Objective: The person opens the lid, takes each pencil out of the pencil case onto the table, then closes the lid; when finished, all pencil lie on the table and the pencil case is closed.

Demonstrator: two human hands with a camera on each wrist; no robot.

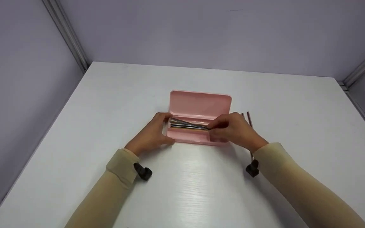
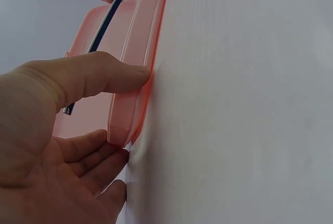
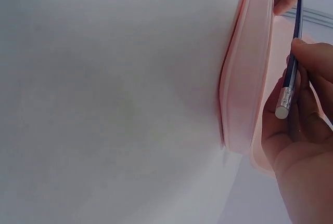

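Note:
A pink pencil case lies with its lid raised in the middle of the white table, with several pencils in its tray. My left hand holds the case's left end, thumb on the front wall and fingers round the corner. My right hand pinches a dark pencil with a silver ferrule over the tray's right part. The same pencil shows in the left wrist view, running into the tray.
Two dark red pencils lie on the table just right of the case, partly hidden by my right hand. Grey walls with metal rails close in the table at the back and sides.

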